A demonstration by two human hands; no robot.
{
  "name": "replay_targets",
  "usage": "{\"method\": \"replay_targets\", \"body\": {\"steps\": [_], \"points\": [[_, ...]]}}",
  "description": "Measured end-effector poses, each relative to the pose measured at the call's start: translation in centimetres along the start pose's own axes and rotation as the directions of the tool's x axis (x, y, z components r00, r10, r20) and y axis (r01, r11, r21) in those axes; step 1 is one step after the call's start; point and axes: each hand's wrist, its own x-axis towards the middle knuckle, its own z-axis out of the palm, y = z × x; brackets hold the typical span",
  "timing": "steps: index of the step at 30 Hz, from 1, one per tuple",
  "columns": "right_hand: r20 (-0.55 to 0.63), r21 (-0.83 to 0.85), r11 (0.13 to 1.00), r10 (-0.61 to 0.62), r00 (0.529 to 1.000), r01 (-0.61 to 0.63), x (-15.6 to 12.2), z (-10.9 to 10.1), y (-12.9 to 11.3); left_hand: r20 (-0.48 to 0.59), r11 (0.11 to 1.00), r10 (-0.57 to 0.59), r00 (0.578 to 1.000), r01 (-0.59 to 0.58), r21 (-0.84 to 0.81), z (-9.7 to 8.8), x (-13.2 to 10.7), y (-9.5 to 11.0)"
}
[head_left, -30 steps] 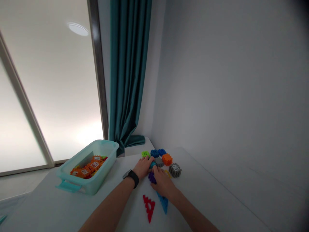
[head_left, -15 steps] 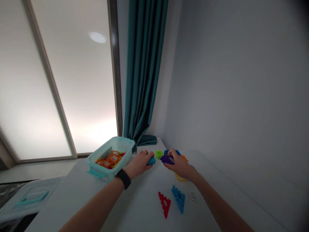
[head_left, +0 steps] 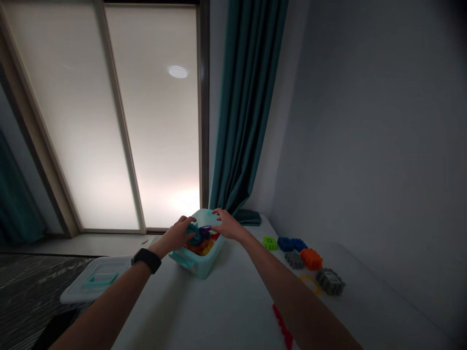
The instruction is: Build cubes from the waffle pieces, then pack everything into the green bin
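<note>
Over the near-left rim of the pale teal plastic box (head_left: pixel 202 266), my left hand (head_left: pixel 178 236) grips a stack of teal-blue interlocking toy pieces (head_left: pixel 193 234). My right hand (head_left: pixel 228 225) is above the box's right side, its fingers spread and holding nothing. Just off its fingertips are purple toy pieces (head_left: pixel 205 232), inside the box opening beside the blue ones. Beneath them lie orange, yellow and red pieces (head_left: pixel 204 248), partly hidden by my hands and the box wall.
On the white table (head_left: pixel 204 311) to the right sit lime-green (head_left: pixel 270 243), dark blue (head_left: pixel 291 244), orange (head_left: pixel 311 259) and grey (head_left: pixel 330 282) pieces. A yellow piece and a red piece (head_left: pixel 282 325) are partly behind my right forearm. The clear lid (head_left: pixel 98 279) is at lower left.
Both hands have moved from the table pieces over to the box, carrying the blue and purple pieces. My right hand has let go of the purple ones. The view has turned left.
</note>
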Motion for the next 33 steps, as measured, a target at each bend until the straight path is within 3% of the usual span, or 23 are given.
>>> {"method": "replay_targets", "body": {"steps": [3,6,11,15,19,23,26,29,33], "points": [[0.018,0.001,1.0,-0.003,1.0,0.003,-1.5,-1.3,1.4,0.017,1.0,0.005,1.0,-0.005,0.017,0.3,-0.3,-0.3],[0.004,-0.039,0.999,0.019,1.0,-0.019,-4.3,-4.6,3.9,0.017,0.999,0.031,0.999,-0.032,0.042,0.1,0.2,1.0],[-0.094,-0.186,0.968,0.152,0.984,-0.167,-10.0,-10.7,9.2,0.002,0.976,0.21,0.978,-0.21,0.055,1.7,2.8,7.1],[-0.158,-0.308,0.914,0.223,0.962,-0.263,-14.2,-13.3,13.1,0.128,0.945,0.321,0.938,-0.326,0.017,6.5,5.2,13.0],[-0.229,-0.409,0.836,0.296,0.928,-0.367,-17.6,-14.0,16.3,0.225,0.941,0.327,0.918,-0.338,0.012,12.6,8.0,17.0],[-0.3,-0.456,0.753,0.372,0.879,-0.474,-19.7,-13.7,18.5,0.285,0.947,0.296,0.911,-0.318,0.034,17.1,11.0,19.2],[-0.343,-0.468,0.655,0.484,0.805,-0.594,-20.3,-13.3,19.5,0.322,0.946,0.287,0.902,-0.32,0.054,19.2,12.8,20.2],[-0.304,-0.447,0.587,0.611,0.731,-0.676,-20.0,-13.4,20.2,0.371,0.936,0.296,0.88,-0.345,0.073,20.8,13.8,20.6],[-0.2,-0.439,0.6,0.66,0.724,-0.668,-19.2,-13.9,21.3,0.42,0.914,0.326,0.847,-0.395,0.088,21.9,14.3,20.3]]}}
